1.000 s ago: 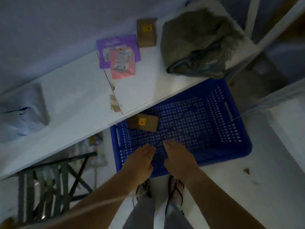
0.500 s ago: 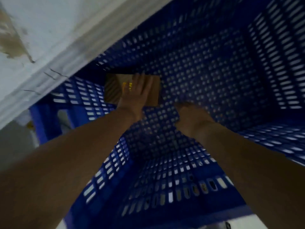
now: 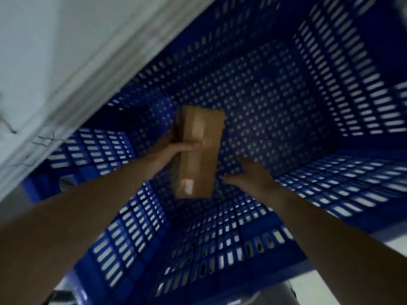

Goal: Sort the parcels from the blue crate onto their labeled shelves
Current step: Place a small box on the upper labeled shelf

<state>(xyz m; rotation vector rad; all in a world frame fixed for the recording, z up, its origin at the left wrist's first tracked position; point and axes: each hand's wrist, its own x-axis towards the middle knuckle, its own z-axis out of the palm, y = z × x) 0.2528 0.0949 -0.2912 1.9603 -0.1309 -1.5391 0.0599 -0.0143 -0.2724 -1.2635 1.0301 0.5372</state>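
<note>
A brown cardboard parcel (image 3: 198,150) is raised on end inside the blue crate (image 3: 275,89), a pale label near its lower end. My left hand (image 3: 169,155) grips its left edge, thumb across the front face. My right hand (image 3: 248,176) hovers just right of the parcel with fingers spread, not touching it. No other parcel shows in the crate.
The white shelf board's edge (image 3: 92,69) overhangs the crate's upper left side. The crate's perforated walls rise on all sides around my arms. Pale floor (image 3: 330,289) shows at the bottom right.
My left hand went from lying flat on the parcel to gripping it, and the parcel has been turned up on end and lifted. My right hand has opened beside it.
</note>
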